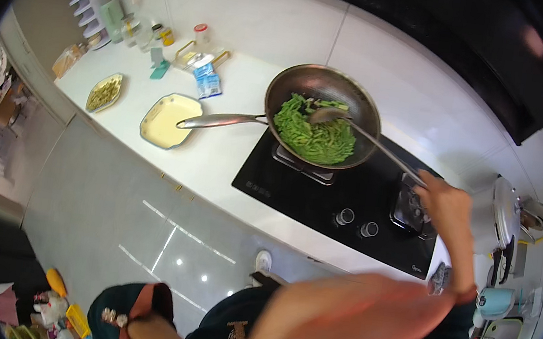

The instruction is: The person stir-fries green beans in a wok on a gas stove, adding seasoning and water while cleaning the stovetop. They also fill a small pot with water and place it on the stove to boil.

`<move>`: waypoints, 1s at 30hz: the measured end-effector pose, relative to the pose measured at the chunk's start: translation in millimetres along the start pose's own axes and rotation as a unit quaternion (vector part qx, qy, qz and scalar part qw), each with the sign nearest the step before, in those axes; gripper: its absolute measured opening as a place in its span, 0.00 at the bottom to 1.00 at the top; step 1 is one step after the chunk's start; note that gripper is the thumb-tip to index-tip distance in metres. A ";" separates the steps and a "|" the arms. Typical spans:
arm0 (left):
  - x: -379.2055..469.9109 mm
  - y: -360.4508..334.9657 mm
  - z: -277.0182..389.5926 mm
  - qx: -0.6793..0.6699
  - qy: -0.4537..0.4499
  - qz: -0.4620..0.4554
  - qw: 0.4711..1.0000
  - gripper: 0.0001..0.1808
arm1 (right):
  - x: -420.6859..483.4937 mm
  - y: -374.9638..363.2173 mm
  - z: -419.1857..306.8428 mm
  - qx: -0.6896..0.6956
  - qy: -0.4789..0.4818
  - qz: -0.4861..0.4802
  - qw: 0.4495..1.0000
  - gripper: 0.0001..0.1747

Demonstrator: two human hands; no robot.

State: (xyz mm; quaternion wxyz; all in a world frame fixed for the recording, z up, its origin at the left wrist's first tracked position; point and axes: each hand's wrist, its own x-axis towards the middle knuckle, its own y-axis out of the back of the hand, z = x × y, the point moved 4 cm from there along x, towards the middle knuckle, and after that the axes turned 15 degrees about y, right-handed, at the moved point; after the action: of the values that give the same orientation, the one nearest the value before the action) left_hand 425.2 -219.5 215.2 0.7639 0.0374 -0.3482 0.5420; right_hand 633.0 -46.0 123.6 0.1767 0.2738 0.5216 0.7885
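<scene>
My right hand (442, 203) grips the handle of a long metal ladle (385, 150). The ladle's head rests among chopped green vegetables (321, 137) in a metal wok (335, 81). This wok sits tilted over the back left part of a black glass cooktop (299, 188), its handle (221, 121) pointing left. Blurred and close to the camera, my left hand (360, 317) reaches across my body toward the right sleeve's cuff; whether its fingers hold the cuff cannot be made out. Under the wok handle's end lies a cream-coloured square dish (162, 125) with blue edging.
A small dish of chopped green food (104, 93) stands at the counter's left. A blue packet (207, 81), jars (200, 34) and a white rack (87, 15) line the wall. A pressure cooker (495, 212) stands right of the cooktop. Overhead hangs a black range hood (421, 30).
</scene>
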 end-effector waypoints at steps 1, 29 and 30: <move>3.8 -0.6 0.8 0.019 -0.004 0.004 1.000 0.24 | -10.5 25.6 -0.1 0.032 0.003 0.009 0.999 0.18; -55.7 424.2 -96.9 0.697 0.269 0.074 0.660 0.22 | 22.8 -111.6 -49.9 0.349 -0.427 0.016 0.834 0.19; -51.9 425.0 -102.7 0.679 0.261 0.058 0.684 0.22 | 27.9 -114.7 -50.9 0.208 -0.301 0.122 0.923 0.19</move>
State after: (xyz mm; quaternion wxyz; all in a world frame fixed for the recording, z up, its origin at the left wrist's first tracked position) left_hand 103.8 -42.4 -28.2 0.5563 0.3831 0.3270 0.6609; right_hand 578.8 -22.1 9.5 0.1676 0.5904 0.5583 0.5582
